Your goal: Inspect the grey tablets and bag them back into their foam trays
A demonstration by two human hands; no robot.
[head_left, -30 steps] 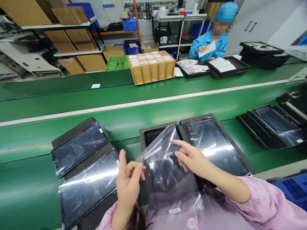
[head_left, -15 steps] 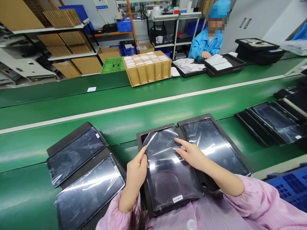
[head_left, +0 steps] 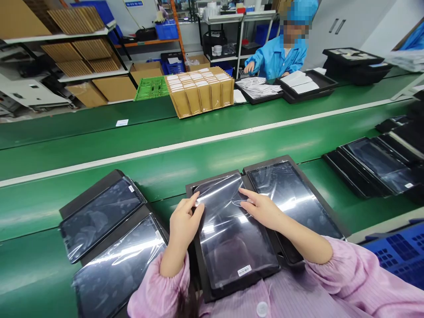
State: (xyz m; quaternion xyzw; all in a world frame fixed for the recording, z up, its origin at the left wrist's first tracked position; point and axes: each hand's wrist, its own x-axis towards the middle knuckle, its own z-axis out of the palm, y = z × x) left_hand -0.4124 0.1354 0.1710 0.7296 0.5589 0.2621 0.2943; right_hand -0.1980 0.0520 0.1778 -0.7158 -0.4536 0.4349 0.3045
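Note:
A dark tablet (head_left: 236, 247) under clear protective film lies in a black foam tray right in front of me, a white barcode label (head_left: 244, 270) at its near end. My left hand (head_left: 185, 218) is at the tablet's upper left edge, its index finger and thumb spread apart, the other fingers curled. On the upper right side, my right hand (head_left: 260, 207) rests its parted index finger and thumb on the film, which wrinkles there. To the right sits another film-covered tablet (head_left: 293, 198) in its own tray. Two more, a far tablet (head_left: 102, 218) and a near tablet (head_left: 121, 269), lie at left.
A green conveyor (head_left: 159, 163) runs across. Stacked tablets in trays (head_left: 374, 163) stand at right, above a blue crate (head_left: 397, 254). Beyond the rail are a divided cardboard box (head_left: 202, 95) and papers in a black tray (head_left: 260, 90). A co-worker in blue (head_left: 281, 57) sits opposite.
My left thumb and index finger have spread wider at the tablet's edge. The film lies flatter along the top left. The co-worker's arm has reached out toward the papers.

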